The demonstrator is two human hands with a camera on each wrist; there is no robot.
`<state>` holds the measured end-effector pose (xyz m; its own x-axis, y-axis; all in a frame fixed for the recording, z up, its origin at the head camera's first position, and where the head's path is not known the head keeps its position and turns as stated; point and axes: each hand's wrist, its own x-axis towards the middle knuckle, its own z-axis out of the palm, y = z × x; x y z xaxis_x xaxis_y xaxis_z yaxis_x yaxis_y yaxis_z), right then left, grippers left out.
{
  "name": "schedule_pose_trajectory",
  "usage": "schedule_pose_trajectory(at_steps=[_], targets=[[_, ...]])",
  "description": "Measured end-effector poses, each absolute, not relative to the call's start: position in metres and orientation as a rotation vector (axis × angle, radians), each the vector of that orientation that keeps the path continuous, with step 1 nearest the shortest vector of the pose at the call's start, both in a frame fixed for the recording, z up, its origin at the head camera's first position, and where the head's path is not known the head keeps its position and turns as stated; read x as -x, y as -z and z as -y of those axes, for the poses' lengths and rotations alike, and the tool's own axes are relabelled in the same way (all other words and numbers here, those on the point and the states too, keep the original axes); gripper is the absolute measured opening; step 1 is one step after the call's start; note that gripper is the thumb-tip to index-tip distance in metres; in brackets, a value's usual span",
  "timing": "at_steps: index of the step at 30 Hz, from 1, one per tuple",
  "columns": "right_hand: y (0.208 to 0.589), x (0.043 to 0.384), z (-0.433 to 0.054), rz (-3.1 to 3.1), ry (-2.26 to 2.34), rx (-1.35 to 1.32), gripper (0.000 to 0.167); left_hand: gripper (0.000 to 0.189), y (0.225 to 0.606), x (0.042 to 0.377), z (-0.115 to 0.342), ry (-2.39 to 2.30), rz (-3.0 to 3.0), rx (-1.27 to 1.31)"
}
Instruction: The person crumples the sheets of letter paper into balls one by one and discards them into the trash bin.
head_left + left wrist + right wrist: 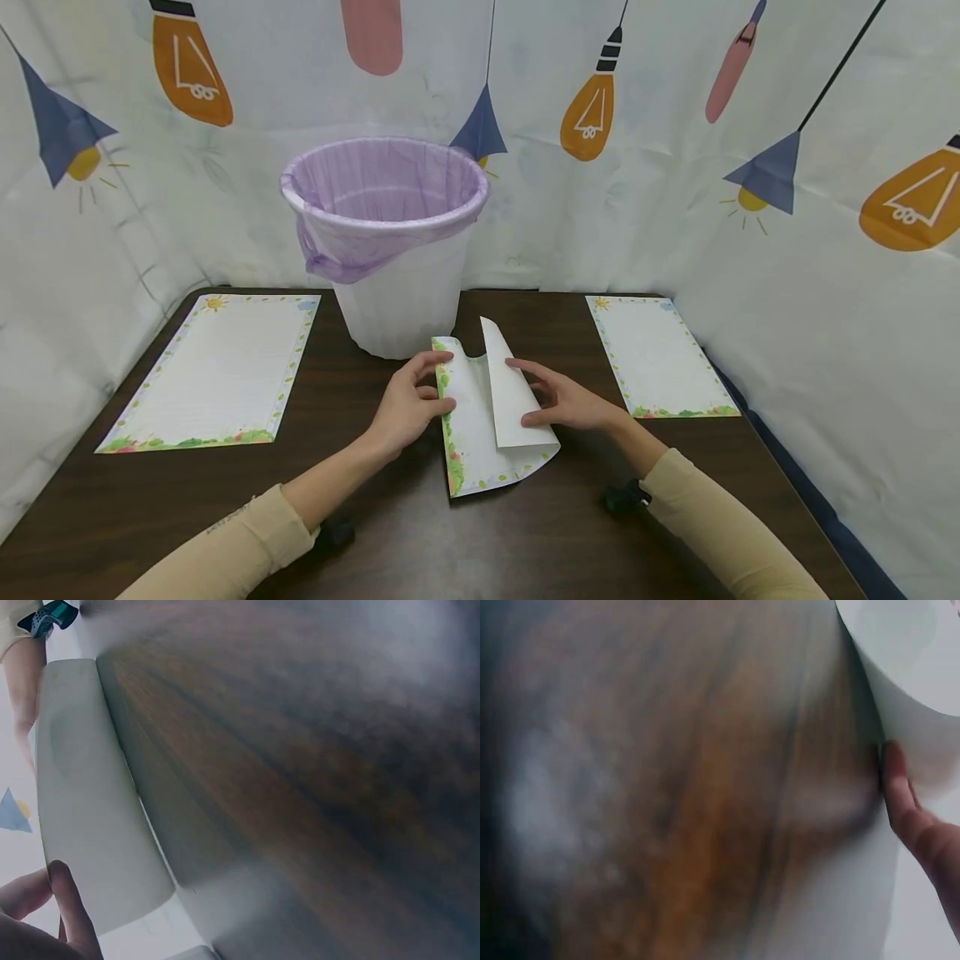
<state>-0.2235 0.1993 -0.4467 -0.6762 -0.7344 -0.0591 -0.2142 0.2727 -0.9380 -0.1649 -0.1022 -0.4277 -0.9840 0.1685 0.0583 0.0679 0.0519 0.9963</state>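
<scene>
A white sheet of paper (468, 417) with a leafy, flowered border is bent up between both hands over the middle of the table. Its right part curls over to the left as a plain white flap (513, 400). My left hand (408, 404) holds the left edge, thumb and index finger spread along it. On the flap's right side, my right hand (570, 402) grips the paper with thumb and index finger apart. The left wrist view shows the paper's plain outside (97, 787) above the left fingers (71, 900). In the right wrist view, fingers (897, 776) touch the curved sheet (915, 667).
Just behind the hands stands a white bin (397, 308) with a purple liner (352, 271). Matching bordered sheets lie flat at the left (217, 375) and right (660, 358) of the dark wooden table (375, 533). A patterned curtain (667, 100) surrounds its back and sides.
</scene>
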Motion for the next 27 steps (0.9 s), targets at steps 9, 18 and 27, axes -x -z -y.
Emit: schedule_pose_trajectory(at_steps=[9,18,27], targets=[[0.444,0.222,-0.192,-1.976,1.516,0.944,0.098,0.095,0.423,0.164,0.101,-2.22,-2.164,-0.299],[0.436,0.215,-0.18,-2.272,1.485,0.858,0.103,0.058,0.421,0.162,0.097,-2.231,-2.178,-0.388],[0.429,0.209,-0.168,-2.433,1.415,0.91,0.101,0.052,0.419,0.162,0.092,-2.226,-2.074,-0.689]])
